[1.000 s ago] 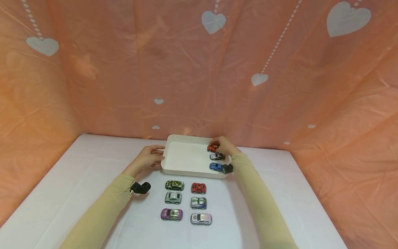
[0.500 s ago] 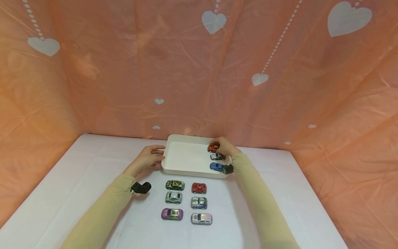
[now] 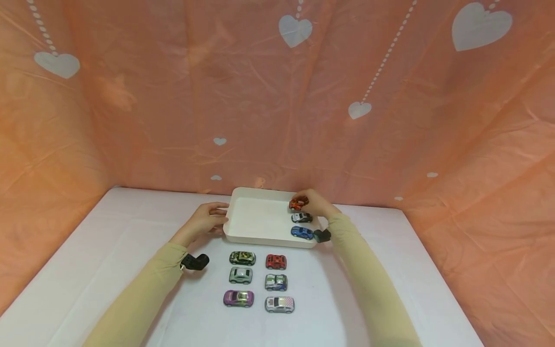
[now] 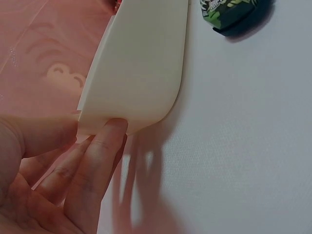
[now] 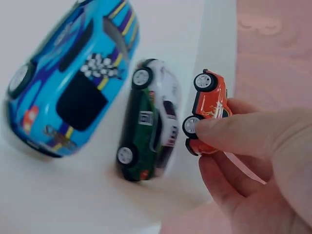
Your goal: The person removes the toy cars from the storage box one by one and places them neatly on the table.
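The right hand (image 3: 314, 203) pinches a small orange toy car (image 5: 209, 111) with white markings and black wheels between thumb and fingertips, at the far right corner of the white tray (image 3: 256, 221), which sits toward the far edge of the worktop (image 3: 86, 270). Just beside it lie a green-and-white car (image 5: 148, 119) and a blue car (image 5: 73, 83), somewhat blurred. The left hand (image 3: 204, 221) grips the tray's left rim, fingers curled round its corner.

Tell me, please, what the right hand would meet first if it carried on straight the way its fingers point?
Probably the tray's white floor or far wall: the right hand pinches the orange car over that corner, beside the green-and-white car. Depth is unclear.
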Action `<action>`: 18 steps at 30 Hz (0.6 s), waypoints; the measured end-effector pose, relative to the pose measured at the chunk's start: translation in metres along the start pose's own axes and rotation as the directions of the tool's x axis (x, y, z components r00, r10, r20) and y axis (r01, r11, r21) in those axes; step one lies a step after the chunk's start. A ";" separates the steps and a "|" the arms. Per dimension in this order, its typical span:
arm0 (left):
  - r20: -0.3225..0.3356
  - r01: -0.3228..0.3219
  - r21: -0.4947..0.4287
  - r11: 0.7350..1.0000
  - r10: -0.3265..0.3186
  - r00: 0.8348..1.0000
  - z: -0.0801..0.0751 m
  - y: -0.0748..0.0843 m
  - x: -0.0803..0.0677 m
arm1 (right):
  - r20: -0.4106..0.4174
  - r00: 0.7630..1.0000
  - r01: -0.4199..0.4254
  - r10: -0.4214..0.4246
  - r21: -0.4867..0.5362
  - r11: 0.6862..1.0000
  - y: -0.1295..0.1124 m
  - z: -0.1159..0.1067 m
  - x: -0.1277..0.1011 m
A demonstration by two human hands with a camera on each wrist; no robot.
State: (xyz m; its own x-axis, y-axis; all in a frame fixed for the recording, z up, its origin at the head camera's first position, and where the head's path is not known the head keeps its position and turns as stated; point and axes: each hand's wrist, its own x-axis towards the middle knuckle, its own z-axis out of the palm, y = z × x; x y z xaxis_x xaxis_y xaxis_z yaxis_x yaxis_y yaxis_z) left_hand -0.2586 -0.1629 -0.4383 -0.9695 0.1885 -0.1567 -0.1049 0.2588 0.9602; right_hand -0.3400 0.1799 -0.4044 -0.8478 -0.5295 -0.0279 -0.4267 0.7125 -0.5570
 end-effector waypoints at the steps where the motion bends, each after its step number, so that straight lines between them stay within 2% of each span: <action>1: 0.002 0.000 0.003 1.000 0.000 1.000 0.000 0.000 0.000 | -0.003 1.000 -0.001 0.001 -0.006 1.000 -0.001 -0.002 -0.001; 3: 0.003 0.000 -0.001 1.000 0.000 1.000 0.000 0.000 0.000 | 0.005 0.999 -0.035 0.035 -0.015 0.999 -0.004 -0.005 -0.004; 6: 0.005 -0.003 0.003 1.000 0.003 1.000 0.000 0.000 0.001 | 0.001 0.999 -0.034 0.034 -0.027 0.999 -0.008 -0.009 -0.010; 11: 0.005 -0.008 0.022 1.000 0.008 1.000 0.002 -0.001 0.001 | 0.008 1.000 0.027 -0.027 -0.047 0.999 -0.014 -0.016 -0.024; 18: 0.010 -0.005 0.003 1.000 0.005 1.000 0.000 -0.002 0.002 | 0.014 0.991 0.134 -0.134 -0.050 0.990 -0.022 -0.020 -0.052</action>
State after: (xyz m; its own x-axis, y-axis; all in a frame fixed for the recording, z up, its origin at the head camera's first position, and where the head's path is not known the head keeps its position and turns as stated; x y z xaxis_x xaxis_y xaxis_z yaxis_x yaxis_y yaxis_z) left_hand -0.2597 -0.1629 -0.4408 -0.9677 0.1995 -0.1540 -0.0990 0.2610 0.9603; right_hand -0.2933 0.2009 -0.3739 -0.7787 -0.6264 0.0358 -0.5520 0.6569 -0.5137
